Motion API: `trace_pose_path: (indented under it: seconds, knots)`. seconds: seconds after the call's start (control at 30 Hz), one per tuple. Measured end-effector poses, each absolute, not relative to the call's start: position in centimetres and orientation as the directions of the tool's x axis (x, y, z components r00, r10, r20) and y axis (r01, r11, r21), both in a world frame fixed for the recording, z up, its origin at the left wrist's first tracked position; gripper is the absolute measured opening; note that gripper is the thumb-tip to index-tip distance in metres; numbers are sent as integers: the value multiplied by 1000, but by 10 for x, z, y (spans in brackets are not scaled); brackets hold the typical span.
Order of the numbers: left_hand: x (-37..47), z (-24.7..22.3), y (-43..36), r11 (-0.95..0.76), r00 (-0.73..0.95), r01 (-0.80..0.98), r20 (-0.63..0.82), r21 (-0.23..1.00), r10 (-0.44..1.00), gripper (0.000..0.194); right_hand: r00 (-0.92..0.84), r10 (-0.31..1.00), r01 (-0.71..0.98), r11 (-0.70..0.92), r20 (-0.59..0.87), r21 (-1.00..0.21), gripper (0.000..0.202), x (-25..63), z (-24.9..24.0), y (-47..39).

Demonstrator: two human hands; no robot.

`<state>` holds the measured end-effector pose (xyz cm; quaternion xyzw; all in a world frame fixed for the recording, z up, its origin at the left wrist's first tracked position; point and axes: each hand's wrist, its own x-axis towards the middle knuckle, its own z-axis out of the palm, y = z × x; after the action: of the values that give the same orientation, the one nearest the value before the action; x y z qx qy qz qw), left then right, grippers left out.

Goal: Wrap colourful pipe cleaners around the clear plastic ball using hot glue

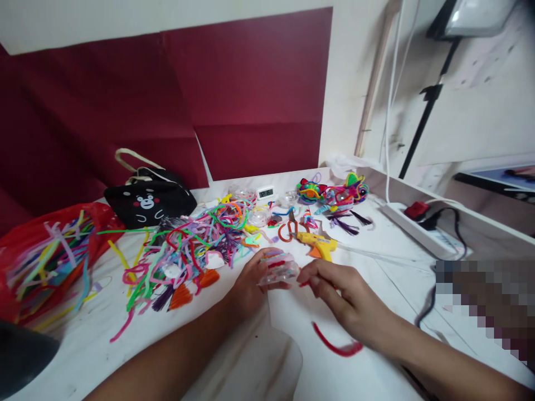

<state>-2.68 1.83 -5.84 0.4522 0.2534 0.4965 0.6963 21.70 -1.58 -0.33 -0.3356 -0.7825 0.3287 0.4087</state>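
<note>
My left hand (249,284) is wrapped round a clear plastic piece (281,272) with red and other coloured bands on it; its exact kind is hard to make out. Just to its right, the fingers of my right hand (345,289) pinch a short bit of red pipe cleaner (304,283) close to the clear piece's edge. Below my right hand curves a length of red pipe cleaner (337,347); whether it joins the pinched bit is hidden. Beyond my hands lies a yellow glue gun (316,243), with orange-handled scissors (288,229) beside it.
A tangled heap of coloured pipe cleaners (196,234) with tassels spreads to the left. Behind it sits a black bag (146,200); a red bag (100,214) holds more pipe cleaners. Finished-looking colourful pieces (334,194) lie at the back. A power strip (418,229) and cables run along the right.
</note>
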Motion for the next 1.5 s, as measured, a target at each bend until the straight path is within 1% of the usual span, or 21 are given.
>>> trace_pose_path:
  seconds: [0.07,0.13,0.23,0.33,0.5,0.67,0.8,0.97,1.1,1.2,1.27,1.33,1.4,1.43,1.47,1.5]
  knots:
    - [-28,-58,18,107,405,-459,100,882,909,39,-392,849,134,435,355,-890,21,215,-7,-10]
    - [-28,-57,17,102,426,-462,119,881,897,40,-373,880,-10,314,295,-949,26,213,-12,-4]
    - [-29,-57,16,93,436,-464,136,881,890,42,-380,889,-179,203,258,-963,39,210,-16,3]
    - [-30,-57,16,89,422,-461,131,883,897,43,-381,894,-254,144,236,-956,45,209,-17,8]
    - [-31,-56,18,85,410,-459,126,884,903,40,-384,897,-307,98,217,-947,49,207,-20,10]
    - [-29,-54,19,93,426,-470,134,878,895,43,-363,913,-334,59,186,-941,52,203,-24,10]
    - [-28,-52,18,94,401,-454,109,886,910,41,-333,925,-317,74,184,-945,56,202,-24,11]
    - [-29,-50,18,105,409,-438,94,893,908,35,-302,935,-255,108,185,-961,61,201,-22,11]
    - [-32,-49,18,165,446,-447,59,879,893,35,-276,945,-293,89,174,-952,65,202,-20,15]
    - [-33,-48,17,206,475,-459,43,864,879,39,-267,951,-328,61,155,-943,64,206,-15,18]
    - [-32,-47,18,221,482,-458,31,861,876,40,-287,946,-328,51,151,-943,58,211,-9,16]
    - [-32,-46,20,223,461,-461,18,859,887,39,-366,915,-284,62,168,-957,51,215,-2,11]
    - [-33,-46,22,234,439,-459,-10,857,898,39,-505,834,-174,157,225,-972,42,215,-1,5]
    - [-33,-46,22,246,436,-454,-27,856,900,40,-587,763,-105,259,270,-960,37,213,-4,2]
    - [-34,-46,23,255,434,-450,-40,856,900,41,-664,672,-34,410,327,-912,31,210,-9,0]
    - [-34,-46,23,260,432,-447,-48,856,900,42,-752,535,-3,581,385,-814,28,206,-16,-2]
